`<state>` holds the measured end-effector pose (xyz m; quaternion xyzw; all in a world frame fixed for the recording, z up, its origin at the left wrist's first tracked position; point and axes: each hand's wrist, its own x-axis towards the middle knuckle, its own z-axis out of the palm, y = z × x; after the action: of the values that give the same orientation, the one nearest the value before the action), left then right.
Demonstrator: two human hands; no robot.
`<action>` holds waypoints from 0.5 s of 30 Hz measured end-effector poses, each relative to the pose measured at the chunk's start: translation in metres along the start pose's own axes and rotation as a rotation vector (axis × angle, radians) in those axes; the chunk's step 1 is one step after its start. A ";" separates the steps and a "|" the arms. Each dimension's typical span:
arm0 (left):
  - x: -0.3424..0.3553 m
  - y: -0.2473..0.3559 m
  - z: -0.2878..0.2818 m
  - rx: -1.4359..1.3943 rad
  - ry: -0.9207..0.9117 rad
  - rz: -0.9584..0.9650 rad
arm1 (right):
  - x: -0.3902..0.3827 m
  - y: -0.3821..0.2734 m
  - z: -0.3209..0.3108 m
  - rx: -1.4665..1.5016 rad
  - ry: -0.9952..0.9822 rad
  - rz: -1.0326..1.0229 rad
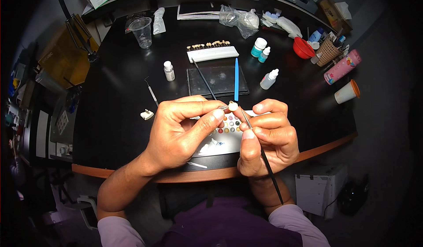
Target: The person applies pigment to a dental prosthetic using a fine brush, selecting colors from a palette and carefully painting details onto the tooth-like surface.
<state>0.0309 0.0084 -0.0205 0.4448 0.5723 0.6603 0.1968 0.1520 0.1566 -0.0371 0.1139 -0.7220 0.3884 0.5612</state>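
My left hand (178,130) is closed, thumb and forefinger pinching a small metal holder whose kind I cannot make out. At its tip sits a white dental crown (233,107). My right hand (273,137) grips a fine brush (266,160) like a pen, its black handle slanting down toward my right forearm. The brush's tip is close beside the crown; whether they touch, I cannot tell. Beneath both hands lies a white palette (229,147) with several coloured wells and white and blue smears, partly covered by my fingers.
Beyond my hands are a black slab (220,77), another brush (203,79), a blue stick (236,77) and a tooth shade guide (213,53). Small bottles (269,79) stand around them. To the left lie a hooked probe (152,94) and a tooth model (146,114); a paper cup (347,92) stands right.
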 end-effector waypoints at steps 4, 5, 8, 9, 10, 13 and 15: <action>0.000 0.005 0.002 -0.037 0.025 -0.039 | -0.002 0.002 0.001 0.011 0.010 -0.004; 0.000 0.005 0.002 -0.037 0.023 -0.039 | -0.002 0.002 0.002 0.010 0.011 -0.004; -0.001 0.002 0.001 -0.039 0.018 -0.049 | -0.003 0.003 0.002 0.003 0.013 0.007; -0.001 -0.002 0.000 -0.019 0.002 -0.015 | -0.003 0.003 0.002 -0.003 0.013 0.002; -0.001 -0.004 -0.001 0.002 -0.014 0.019 | -0.003 0.003 0.002 -0.008 0.012 -0.004; -0.001 -0.003 0.000 -0.013 -0.011 0.011 | -0.002 0.002 0.002 -0.058 0.005 -0.019; -0.001 -0.003 0.003 -0.057 -0.002 -0.017 | -0.001 0.002 0.000 -0.082 0.002 -0.025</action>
<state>0.0330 0.0107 -0.0240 0.4348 0.5569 0.6741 0.2154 0.1512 0.1571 -0.0391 0.0996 -0.7351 0.3516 0.5711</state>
